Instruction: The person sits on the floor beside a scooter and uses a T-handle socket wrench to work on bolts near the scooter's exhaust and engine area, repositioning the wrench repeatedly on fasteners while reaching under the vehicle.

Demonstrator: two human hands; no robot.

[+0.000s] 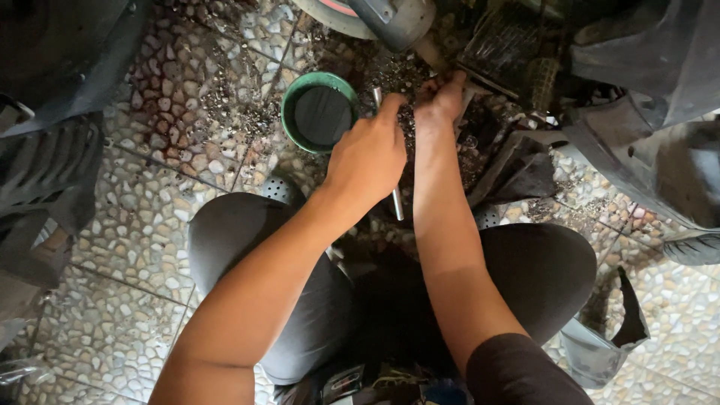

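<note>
Here, both hands [405, 127] meet just beside the green bowl [320, 112].

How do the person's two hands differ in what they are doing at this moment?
The left hand is closed around a long metal tool, while the right hand grips no tool that shows. The left hand sits beside the green bowl; the right hand reaches farther forward, its fingertips at the dark machine parts. Both are bare and work over the grimy pebbled floor.

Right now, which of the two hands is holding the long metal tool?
The left hand holds the metal tool, whose shaft sticks out below its palm, next to the green bowl. The right hand reaches farther forward into the dark machine parts.
</note>
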